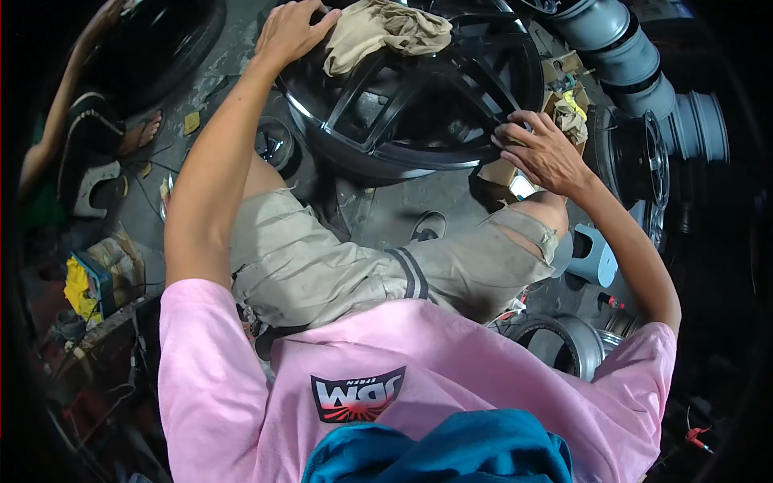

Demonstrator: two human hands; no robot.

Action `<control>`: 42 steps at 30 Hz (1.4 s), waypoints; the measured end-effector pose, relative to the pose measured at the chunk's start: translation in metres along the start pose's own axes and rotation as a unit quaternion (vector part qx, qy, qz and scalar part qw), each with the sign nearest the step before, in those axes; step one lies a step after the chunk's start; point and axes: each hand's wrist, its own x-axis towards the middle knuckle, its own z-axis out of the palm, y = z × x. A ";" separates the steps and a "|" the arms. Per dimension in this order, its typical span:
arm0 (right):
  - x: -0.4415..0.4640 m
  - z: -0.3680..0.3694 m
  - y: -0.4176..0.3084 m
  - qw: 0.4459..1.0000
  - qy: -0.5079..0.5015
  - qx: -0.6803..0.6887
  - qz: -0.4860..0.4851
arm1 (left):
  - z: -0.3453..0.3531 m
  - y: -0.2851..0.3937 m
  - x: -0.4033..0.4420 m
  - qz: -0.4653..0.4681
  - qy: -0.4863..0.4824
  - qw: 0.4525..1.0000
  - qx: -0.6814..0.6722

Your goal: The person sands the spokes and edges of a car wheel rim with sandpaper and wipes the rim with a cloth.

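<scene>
A glossy black alloy wheel rim [386,149] with wide spokes lies tilted in front of my knees. A crumpled beige cloth [378,32] rests on its far left part. My left hand [291,34] grips the wheel's upper left edge, its thumb beside the cloth; the fingertips are partly cut off by the top of the view. On the right side, my right hand [541,153] has its fingers curled over the wheel's outer lip.
Grey wheel barrels [628,64] stand in a row at upper right, with another black wheel [656,161] below. A blue stool [593,256] and a silver rim [564,342] are on my right. Another person's arm [68,88] and foot [141,133] show at left, near a yellow-and-teal item [84,286].
</scene>
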 end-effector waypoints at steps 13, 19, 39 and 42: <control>0.060 0.043 -0.094 0.960 0.088 0.121 0.238 | -0.006 -0.003 0.002 0.034 -0.034 0.998 0.032; 0.021 0.020 -0.080 0.962 0.085 0.085 0.245 | -0.001 -0.010 0.004 0.037 -0.046 0.998 0.029; 0.129 0.039 -0.131 0.899 0.212 0.273 0.270 | -0.007 -0.003 0.007 0.046 -0.051 0.997 0.027; 0.093 0.036 -0.121 0.830 0.259 0.422 0.258 | -0.002 -0.006 0.008 0.048 -0.043 0.997 0.036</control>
